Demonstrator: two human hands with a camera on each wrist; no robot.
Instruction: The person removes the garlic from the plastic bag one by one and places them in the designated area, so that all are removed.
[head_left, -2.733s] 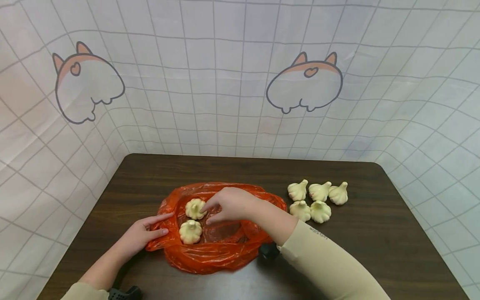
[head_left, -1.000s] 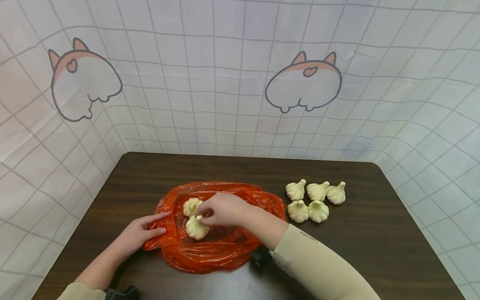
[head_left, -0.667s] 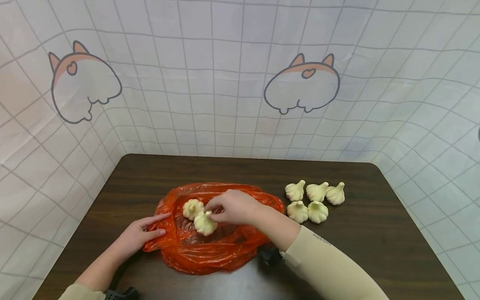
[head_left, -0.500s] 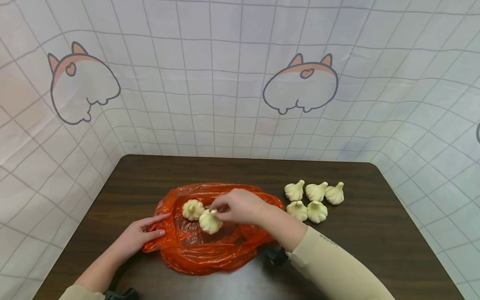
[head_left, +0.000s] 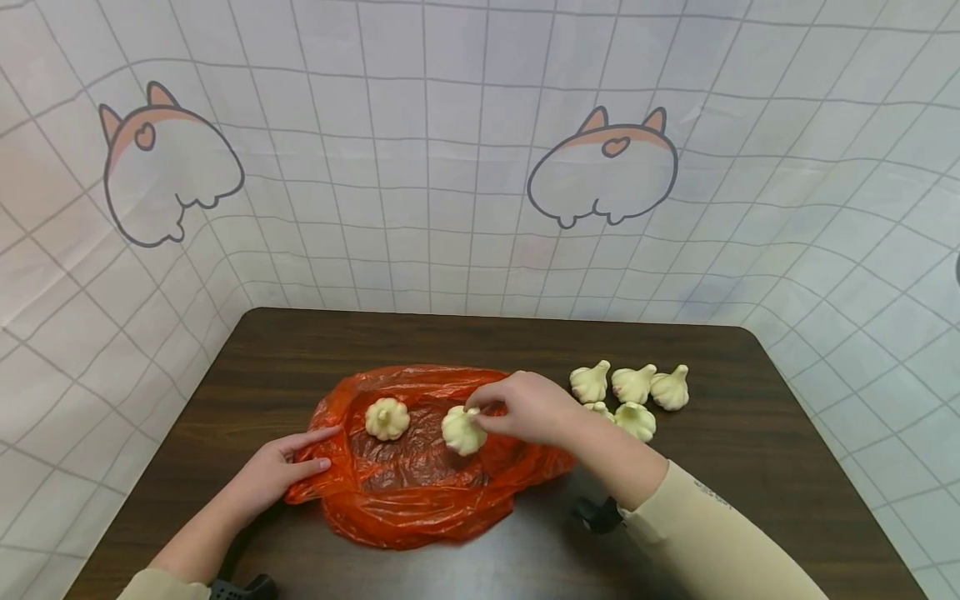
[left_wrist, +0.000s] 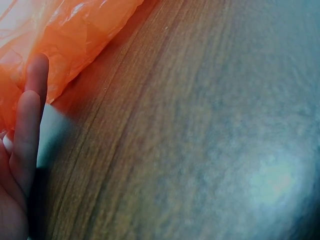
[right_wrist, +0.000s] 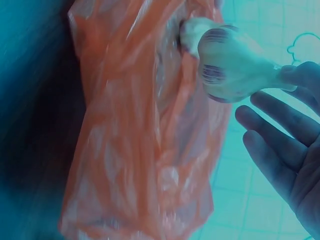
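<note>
My right hand (head_left: pixel 528 408) pinches a garlic bulb (head_left: pixel 463 431) by its stem, above the right part of a red plastic bag (head_left: pixel 420 525). In the right wrist view this bulb (right_wrist: pixel 232 65) hangs from the fingertips, purple streaks on its skin, the other fingers spread apart. A second garlic bulb (head_left: pixel 387 418) sits inside the bag's open mouth, at the left. My left hand (head_left: pixel 273 471) holds the bag's left edge, thumb and index finger lying over it. The left wrist view shows two of its fingers (left_wrist: pixel 27 115) fairly straight against the orange-looking plastic (left_wrist: pixel 85 40).
Several garlic bulbs (head_left: pixel 633 383) stand in two rows on the dark wooden table (head_left: pixel 750 467), right of the bag; my right forearm partly covers one. A white grid-patterned curtain (head_left: pixel 465 167) surrounds the table's back and sides.
My right hand took hold of the nearer bulb in the bag, lifted it and carried it rightward, away from the other bulb. The left hand has stayed at the bag's edge.
</note>
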